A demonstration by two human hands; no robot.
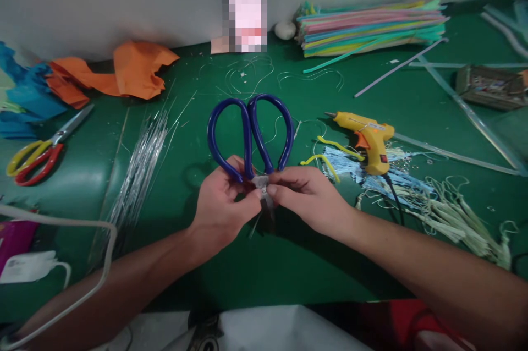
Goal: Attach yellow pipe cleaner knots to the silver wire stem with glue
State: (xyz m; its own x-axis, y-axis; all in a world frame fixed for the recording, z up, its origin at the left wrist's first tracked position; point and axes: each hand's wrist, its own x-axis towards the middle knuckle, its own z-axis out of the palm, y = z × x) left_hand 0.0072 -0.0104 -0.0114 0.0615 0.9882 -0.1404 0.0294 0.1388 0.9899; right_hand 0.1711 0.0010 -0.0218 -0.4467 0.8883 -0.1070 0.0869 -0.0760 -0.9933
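Observation:
Both hands hold a pair of scissors (249, 136) with large blue loop handles, near the middle of the green table. The loops point away from me and the metal blades point toward me. My left hand (225, 199) is closed on the pivot area from the left, its thumb against the metal. From the right, the thumb and fingers of my right hand (309, 194) pinch the same metal part. A thin strand shows below the blades; whether a hand holds it I cannot tell.
Wire lengths (144, 169) and red-yellow scissors (43, 150) lie left. A yellow glue gun (369, 136), tassels (457, 213) and a small box (490, 87) are right. Pipe cleaners (371, 29) and orange paper (136, 70) lie behind. A white cable (109, 246) crosses near my left forearm.

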